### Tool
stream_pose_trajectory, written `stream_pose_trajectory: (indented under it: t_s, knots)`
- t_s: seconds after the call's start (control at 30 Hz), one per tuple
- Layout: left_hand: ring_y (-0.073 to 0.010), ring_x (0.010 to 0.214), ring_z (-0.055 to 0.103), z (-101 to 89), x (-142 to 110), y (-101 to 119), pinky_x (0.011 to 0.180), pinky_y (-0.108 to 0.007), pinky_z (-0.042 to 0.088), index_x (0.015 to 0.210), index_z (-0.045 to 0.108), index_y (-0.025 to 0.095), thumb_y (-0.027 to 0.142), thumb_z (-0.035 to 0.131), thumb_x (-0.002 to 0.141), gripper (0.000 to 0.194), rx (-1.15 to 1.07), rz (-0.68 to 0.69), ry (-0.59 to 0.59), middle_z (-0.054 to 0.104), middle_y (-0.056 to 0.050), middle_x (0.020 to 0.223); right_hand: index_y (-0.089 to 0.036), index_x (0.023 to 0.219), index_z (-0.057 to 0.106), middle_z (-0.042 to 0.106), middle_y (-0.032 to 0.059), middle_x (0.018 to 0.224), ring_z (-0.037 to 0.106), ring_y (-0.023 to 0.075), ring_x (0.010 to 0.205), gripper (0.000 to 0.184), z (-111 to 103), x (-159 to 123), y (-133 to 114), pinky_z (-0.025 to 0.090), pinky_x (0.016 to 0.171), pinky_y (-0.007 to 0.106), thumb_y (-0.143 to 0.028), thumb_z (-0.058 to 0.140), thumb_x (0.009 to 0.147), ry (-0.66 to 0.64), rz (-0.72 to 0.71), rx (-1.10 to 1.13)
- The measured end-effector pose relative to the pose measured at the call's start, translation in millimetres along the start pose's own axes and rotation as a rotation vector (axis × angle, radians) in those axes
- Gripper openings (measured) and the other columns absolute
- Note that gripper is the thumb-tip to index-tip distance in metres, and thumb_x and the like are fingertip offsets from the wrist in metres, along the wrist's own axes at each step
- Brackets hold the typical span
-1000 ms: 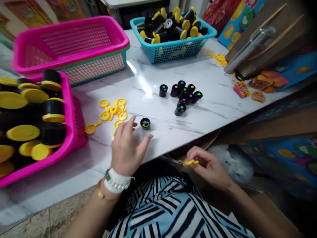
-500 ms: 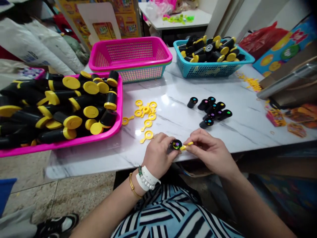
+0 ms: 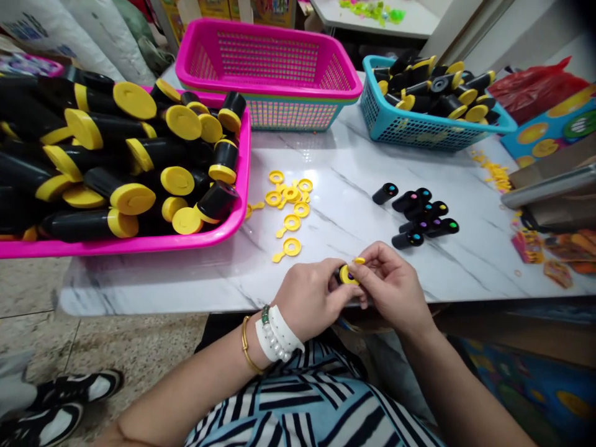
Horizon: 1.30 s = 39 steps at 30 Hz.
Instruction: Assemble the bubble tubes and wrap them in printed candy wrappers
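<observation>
My left hand (image 3: 316, 292) is closed around a small black cylinder (image 3: 338, 274), its open end turned up toward the right. A yellow ring cap (image 3: 345, 275) with a tab now sits over that end. My right hand (image 3: 393, 285) pinches the cap between thumb and fingers at its edge. Ahead and to the left lie several loose yellow ring caps (image 3: 292, 223), each with a short tab. To the right, beyond my right hand, a group of black cylinders (image 3: 421, 211) stands or leans, with coloured dots showing in their ends.
A pink basket (image 3: 244, 186) at left is heaped with black cylinders with yellow ends. Stacked pink and teal baskets (image 3: 298, 93) stand at the back. A blue basket (image 3: 428, 138) at back right holds more cylinders. Small yellow pieces (image 3: 496, 174) and a metal tube (image 3: 549, 186) lie at right.
The yellow cap, held beside the cylinder earlier, is now over its end. My hands have come closer together, and the view has shifted so the table things appear moved.
</observation>
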<state>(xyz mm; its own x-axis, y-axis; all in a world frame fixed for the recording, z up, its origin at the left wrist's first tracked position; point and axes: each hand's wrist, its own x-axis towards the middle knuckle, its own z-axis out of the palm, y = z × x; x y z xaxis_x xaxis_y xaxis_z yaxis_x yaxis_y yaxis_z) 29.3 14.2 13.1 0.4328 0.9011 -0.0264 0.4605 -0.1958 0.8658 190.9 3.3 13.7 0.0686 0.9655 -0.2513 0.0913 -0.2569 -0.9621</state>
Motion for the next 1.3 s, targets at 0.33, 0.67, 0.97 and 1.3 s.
stream_pose_trajectory:
  t_s: [0.33,0.67,0.97,1.3]
  knots:
    - [-0.0149,0.071,0.062,8.5,-5.4,-3.7,0.066,-0.025,0.044,0.091,0.063,0.019,0.018,0.06,0.088,0.004,0.024,0.044,-0.005,0.069,0.001,0.08,-0.023,0.084,0.049,0.051,-0.0107,0.049,0.044,0.0057,0.031,0.028,-9.6,2.9,10.2,0.036,0.031,0.015,-0.038,0.072,0.084,-0.14,0.047,0.13]
    - [-0.0143,0.061,0.058,3.4,-2.5,-1.8,0.059,-0.024,0.041,0.083,0.065,0.018,0.034,0.067,0.084,0.016,-0.065,-0.016,-0.042,0.064,0.002,0.066,-0.022,0.086,0.05,0.059,-0.0069,0.062,0.044,0.0047,0.035,0.029,-5.5,-4.1,7.8,0.035,0.032,0.015,-0.038,0.074,0.082,-0.034,0.019,0.013]
    - [-0.0157,0.074,0.061,14.8,-4.9,-10.7,0.067,-0.026,0.043,0.094,0.063,0.016,0.019,0.06,0.088,0.007,0.005,0.061,-0.021,0.068,-0.002,0.084,-0.021,0.084,0.053,0.052,-0.0077,0.058,0.037,0.0022,0.039,0.025,-5.4,-3.3,7.1,0.028,0.036,0.013,-0.033,0.075,0.082,-0.034,0.034,0.112]
    - [-0.0135,0.059,0.055,1.8,0.1,-2.5,0.055,-0.024,0.038,0.088,0.066,0.017,0.038,0.066,0.083,0.021,-0.178,-0.063,-0.041,0.061,0.003,0.062,-0.022,0.085,0.054,0.057,-0.0048,0.069,0.053,0.0067,0.056,0.021,0.8,-10.2,5.8,0.042,0.049,0.015,-0.032,0.071,0.085,0.07,-0.1,-0.122]
